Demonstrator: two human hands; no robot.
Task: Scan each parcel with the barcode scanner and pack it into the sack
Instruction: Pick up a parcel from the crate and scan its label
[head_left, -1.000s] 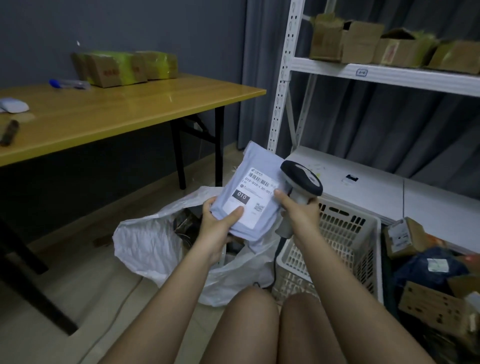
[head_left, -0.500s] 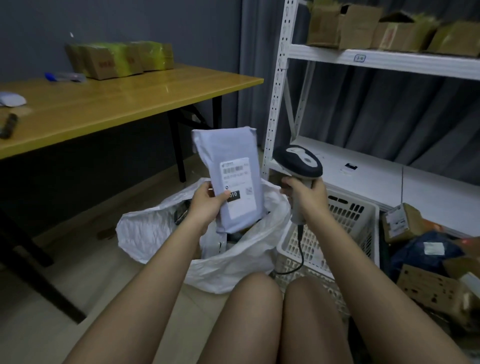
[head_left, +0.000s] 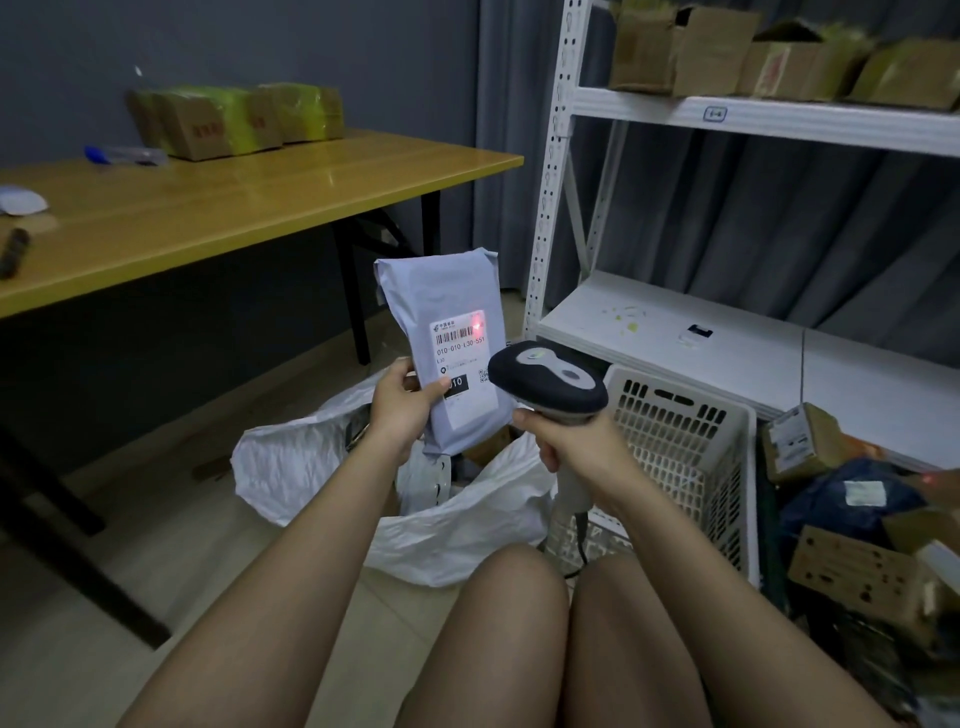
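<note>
The sack gapes on the floor directly beneath the upright parcel (long axis vertical), pinched low by the left hand; right hand grips the scanner, aimed at its barcode.

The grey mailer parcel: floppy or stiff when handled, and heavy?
The grey mailer parcel probably has some stiffness: it stands upright though the left hand grips only its lower edge. Likely light, as one hand holds it. Its smooth wrap may be slippery.
</note>
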